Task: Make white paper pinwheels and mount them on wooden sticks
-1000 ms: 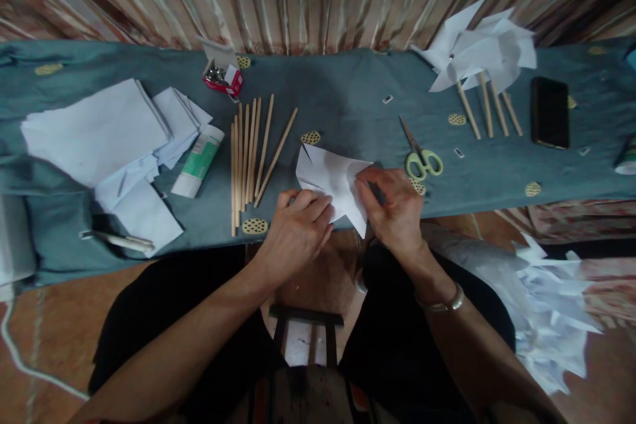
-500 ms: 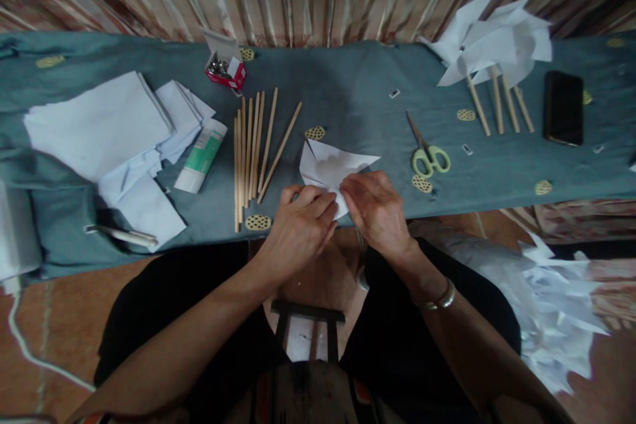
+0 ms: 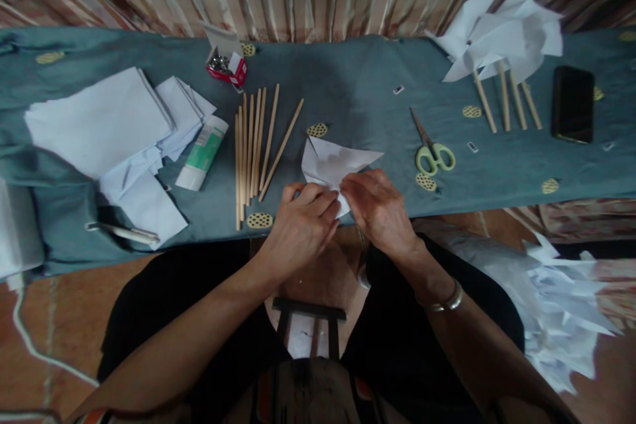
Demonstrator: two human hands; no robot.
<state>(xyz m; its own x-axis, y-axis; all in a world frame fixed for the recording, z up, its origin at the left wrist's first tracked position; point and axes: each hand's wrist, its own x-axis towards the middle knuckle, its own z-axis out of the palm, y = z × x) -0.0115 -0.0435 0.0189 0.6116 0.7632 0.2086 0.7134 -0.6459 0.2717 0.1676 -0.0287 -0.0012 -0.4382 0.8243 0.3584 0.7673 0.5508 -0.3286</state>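
A white paper piece (image 3: 335,158) with cut, folded points lies at the table's front edge, between my two hands. My left hand (image 3: 305,215) is closed on its lower left part, fingers bent over the paper. From the right, my right hand (image 3: 376,209) pinches the same paper near its middle; the fingertips of both hands almost meet there and hide what lies beneath them. Left of the paper is a loose row of several wooden sticks (image 3: 256,146). To the right lie scissors (image 3: 434,152) with pale green handles, blades pointing away from me.
An opened red box (image 3: 227,66) of small metal pins stands at the back. Stacked paper sheets (image 3: 99,122), a green-and-white glue stick (image 3: 203,152) and a pen (image 3: 129,234) lie left. Finished paper pinwheels (image 3: 497,40) and a phone (image 3: 573,105) lie right; more paper shapes (image 3: 561,311) are below.
The view has shifted slightly, so things on the right sit a little further right. Both hands keep their hold on the paper, with hardly any movement.
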